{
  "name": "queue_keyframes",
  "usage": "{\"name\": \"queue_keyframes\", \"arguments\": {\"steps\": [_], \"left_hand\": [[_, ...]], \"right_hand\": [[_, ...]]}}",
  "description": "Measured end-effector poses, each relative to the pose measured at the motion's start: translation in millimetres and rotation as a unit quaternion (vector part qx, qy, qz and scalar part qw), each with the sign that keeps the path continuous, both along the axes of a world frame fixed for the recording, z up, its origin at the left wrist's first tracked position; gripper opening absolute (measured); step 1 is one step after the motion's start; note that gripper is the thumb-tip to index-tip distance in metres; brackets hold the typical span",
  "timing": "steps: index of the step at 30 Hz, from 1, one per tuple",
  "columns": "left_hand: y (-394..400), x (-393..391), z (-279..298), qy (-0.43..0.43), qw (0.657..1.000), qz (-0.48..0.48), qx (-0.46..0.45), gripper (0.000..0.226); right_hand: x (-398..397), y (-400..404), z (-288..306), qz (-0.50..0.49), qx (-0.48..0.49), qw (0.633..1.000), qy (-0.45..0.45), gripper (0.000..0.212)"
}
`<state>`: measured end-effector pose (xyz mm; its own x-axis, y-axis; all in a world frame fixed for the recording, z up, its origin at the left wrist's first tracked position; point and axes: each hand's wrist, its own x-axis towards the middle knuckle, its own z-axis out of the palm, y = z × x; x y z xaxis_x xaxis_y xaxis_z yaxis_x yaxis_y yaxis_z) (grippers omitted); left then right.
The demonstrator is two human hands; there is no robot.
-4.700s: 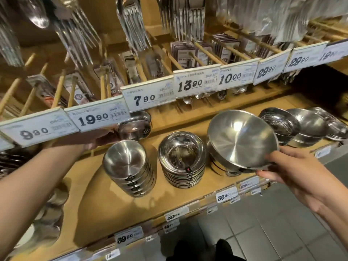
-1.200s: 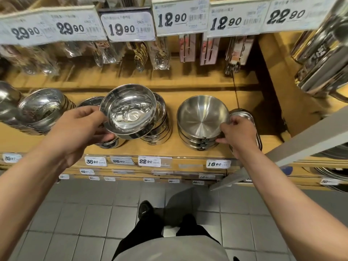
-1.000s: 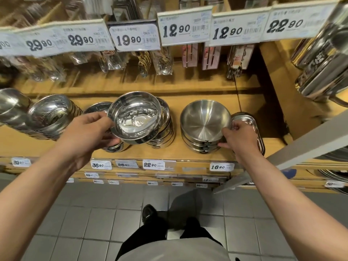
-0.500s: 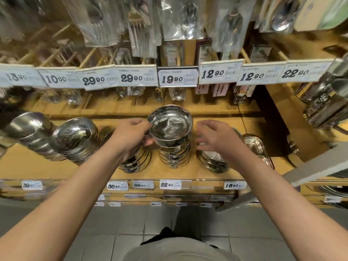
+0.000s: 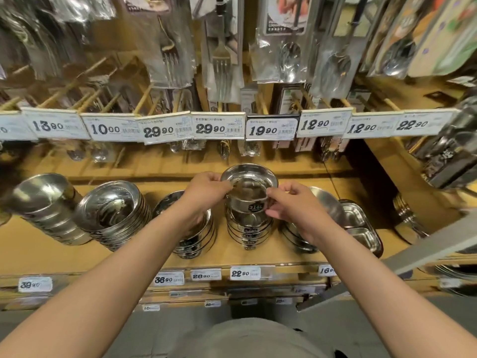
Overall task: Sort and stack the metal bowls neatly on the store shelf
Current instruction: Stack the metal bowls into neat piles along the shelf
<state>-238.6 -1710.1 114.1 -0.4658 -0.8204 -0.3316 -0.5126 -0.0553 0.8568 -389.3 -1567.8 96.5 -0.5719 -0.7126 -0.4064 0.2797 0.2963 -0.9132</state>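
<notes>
**Op:** Entry. Both hands are on the top bowl [image 5: 249, 188] of the middle stack [image 5: 249, 228]. My left hand [image 5: 206, 192] pinches its rim on the left side; my right hand [image 5: 291, 202] has fingers curled against the right wall, just beside the "316L" label. The bowl sits on the stack, which stands on the wooden shelf [image 5: 51, 249] above the 22.90 tag [image 5: 244, 273].

**Obs:** Change against half a second ago?

**Op:** Then only the left hand carried this bowl over the stack, and the right hand hovered open beside it. Now the right hand has closed in on the bowl. A second ago the right hand was still steadying the shallow bowl stack [image 5: 322, 210] further right, which now stands alone behind my wrist.

**Obs:** Meaning for the task?

**Op:** I judge the placing is nearly done and this is the squaring step: seat it flush, label forward like those below. Whether it is fully nested I cannot tell; my fingers hide the seam.

**Obs:** Neighbours?

**Op:** Another bowl stack [image 5: 193, 233] sits just left, partly under my left wrist; two leaning stacks [image 5: 113, 208] further left look untidy and probably want straightening afterwards.
</notes>
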Motion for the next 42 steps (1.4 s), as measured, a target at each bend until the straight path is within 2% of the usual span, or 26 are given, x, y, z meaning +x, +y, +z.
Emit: {"name": "queue_keyframes", "arguments": {"steps": [7,19,28,42], "left_hand": [[0.0,-0.7,-12.9,-0.023,0.999,-0.006,-0.031,0.007],[1.7,2.0,-19.5,-0.025,0.998,-0.027,-0.057,0.002],[4.5,1.1,-27.4,-0.029,0.996,-0.036,-0.079,0.038],[4.4,-2.8,-33.7,-0.016,0.996,-0.011,-0.089,0.026]], "right_hand": [[1.9,-4.8,-2.5,-0.017,0.048,0.998,0.027,0.018],[4.9,-7.5,-16.6,-0.036,0.078,0.994,0.072,0.017],[11.1,-2.6,-22.8,-0.049,0.075,0.989,0.118,0.018],[13.9,1.4,-29.8,-0.039,0.064,0.991,0.113,0.021]]}}
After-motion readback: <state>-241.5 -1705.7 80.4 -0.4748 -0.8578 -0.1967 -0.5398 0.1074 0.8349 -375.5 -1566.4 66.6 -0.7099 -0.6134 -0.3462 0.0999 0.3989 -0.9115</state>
